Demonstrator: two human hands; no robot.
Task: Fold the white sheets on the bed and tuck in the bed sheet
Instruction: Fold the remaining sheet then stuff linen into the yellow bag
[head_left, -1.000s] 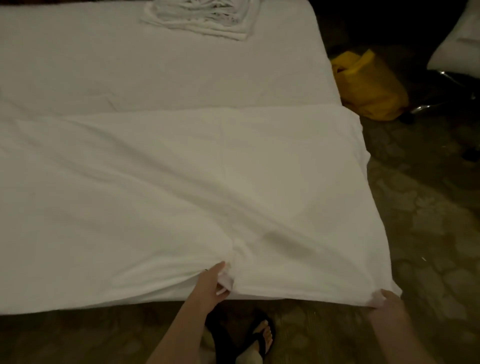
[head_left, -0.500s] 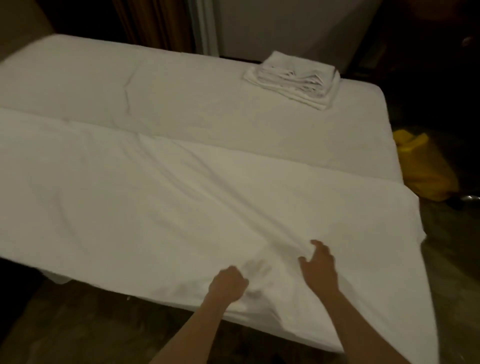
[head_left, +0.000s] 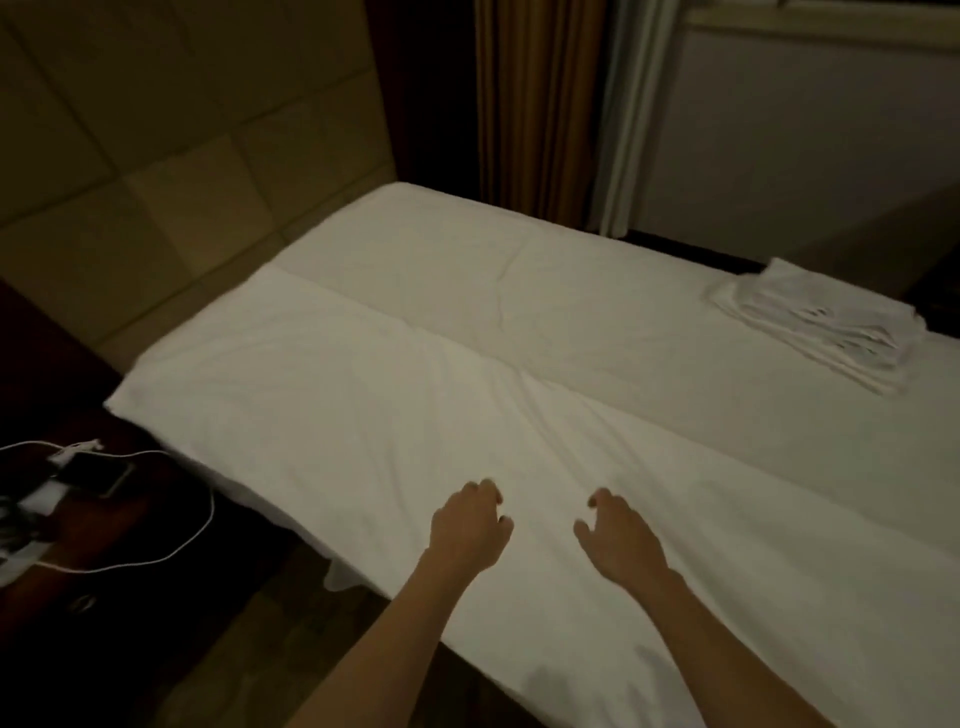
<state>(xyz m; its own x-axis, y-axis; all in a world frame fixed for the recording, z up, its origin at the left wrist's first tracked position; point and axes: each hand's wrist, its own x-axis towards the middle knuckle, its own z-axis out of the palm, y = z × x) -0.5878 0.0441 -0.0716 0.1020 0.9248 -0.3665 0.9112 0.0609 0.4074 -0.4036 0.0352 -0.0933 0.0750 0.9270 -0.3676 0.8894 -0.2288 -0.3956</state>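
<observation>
A white sheet (head_left: 363, 395), folded in a long band, lies across the near half of the bed. The bed sheet (head_left: 597, 291) covers the mattress beyond it. My left hand (head_left: 467, 530) and my right hand (head_left: 618, 540) hover side by side over the near part of the folded sheet, fingers loosely curled, holding nothing. A stack of folded white sheets (head_left: 821, 322) sits at the bed's far right corner.
A dark bedside table (head_left: 104, 525) at the left carries a phone (head_left: 98, 478) and a white cable (head_left: 171, 540). A padded headboard wall (head_left: 182, 156) stands behind the bed on the left. Curtains (head_left: 535, 104) hang at the far side.
Both hands let go of the sheet's near edge and moved forward over it, close together. The view swung up and to the left, bringing the bedside table and headboard wall into sight.
</observation>
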